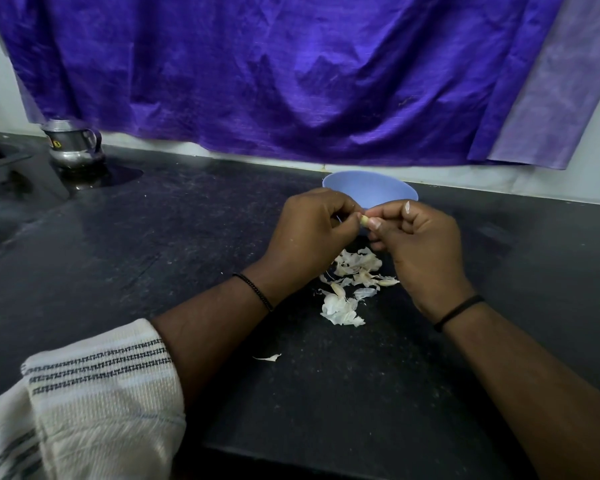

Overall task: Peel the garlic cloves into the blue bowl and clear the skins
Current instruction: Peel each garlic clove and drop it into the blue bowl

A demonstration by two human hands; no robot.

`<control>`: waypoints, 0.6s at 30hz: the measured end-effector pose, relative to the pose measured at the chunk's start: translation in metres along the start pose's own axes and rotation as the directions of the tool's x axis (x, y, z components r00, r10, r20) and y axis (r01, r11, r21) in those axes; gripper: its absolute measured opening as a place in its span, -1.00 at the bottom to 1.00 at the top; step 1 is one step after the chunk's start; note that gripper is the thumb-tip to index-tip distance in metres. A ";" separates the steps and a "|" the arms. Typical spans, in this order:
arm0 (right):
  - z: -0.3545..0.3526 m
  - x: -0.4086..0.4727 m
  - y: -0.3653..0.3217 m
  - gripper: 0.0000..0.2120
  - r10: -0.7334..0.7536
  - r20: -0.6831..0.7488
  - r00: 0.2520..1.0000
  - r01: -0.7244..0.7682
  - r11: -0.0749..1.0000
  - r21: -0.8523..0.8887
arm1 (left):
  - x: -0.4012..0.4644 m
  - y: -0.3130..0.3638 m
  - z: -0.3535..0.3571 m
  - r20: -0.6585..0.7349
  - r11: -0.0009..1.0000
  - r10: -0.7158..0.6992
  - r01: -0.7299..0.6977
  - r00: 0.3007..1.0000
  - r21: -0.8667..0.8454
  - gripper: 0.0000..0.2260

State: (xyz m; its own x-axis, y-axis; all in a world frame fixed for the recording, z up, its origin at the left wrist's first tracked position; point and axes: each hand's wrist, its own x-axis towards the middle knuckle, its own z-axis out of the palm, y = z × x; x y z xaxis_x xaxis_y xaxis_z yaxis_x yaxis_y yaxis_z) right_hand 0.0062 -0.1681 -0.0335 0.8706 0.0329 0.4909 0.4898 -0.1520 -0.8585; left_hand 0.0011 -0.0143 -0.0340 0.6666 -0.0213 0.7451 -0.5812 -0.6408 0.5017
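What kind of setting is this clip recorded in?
Most likely a home kitchen. A dark stone counter runs along the wall, a steel jug stands by what looks like a sink edge at far left, and garlic skins lie beside a blue bowl.

Left hand (314,228) and right hand (418,233) meet fingertip to fingertip, both pinching one small pale garlic clove (364,220) directly in front of the round light-blue plastic bowl (369,188). A loose pile of thin white papery garlic skins (352,282) lies on the black speckled stone countertop (118,254) below the fingers, between the wrists. One stray skin flake (268,357) lies nearer the camera, and a small lidded steel jug (72,143) stands far left of the fingers.
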 end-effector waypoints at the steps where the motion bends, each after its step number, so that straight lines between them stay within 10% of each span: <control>1: 0.000 0.000 0.000 -0.83 0.000 -0.005 1.000 0.000 1.000 0.002 | 0.000 0.000 0.001 0.000 1.000 -0.003 0.003 1.000 -0.010 -0.94; 18: 0.001 -0.001 0.001 -0.81 -0.042 -0.075 0.996 0.038 0.998 -0.054 | -0.008 0.011 0.014 0.002 0.883 -0.319 0.298 0.948 -0.363 -0.89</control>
State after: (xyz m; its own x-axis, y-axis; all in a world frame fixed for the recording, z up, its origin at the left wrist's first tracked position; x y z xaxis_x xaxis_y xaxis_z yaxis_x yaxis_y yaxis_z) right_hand 0.0059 -0.1673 -0.0346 0.8432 -0.0352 0.5364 0.5194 -0.2041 -0.8298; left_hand -0.0037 -0.0321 -0.0408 0.8183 0.1828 0.5449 -0.4836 -0.2935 0.8246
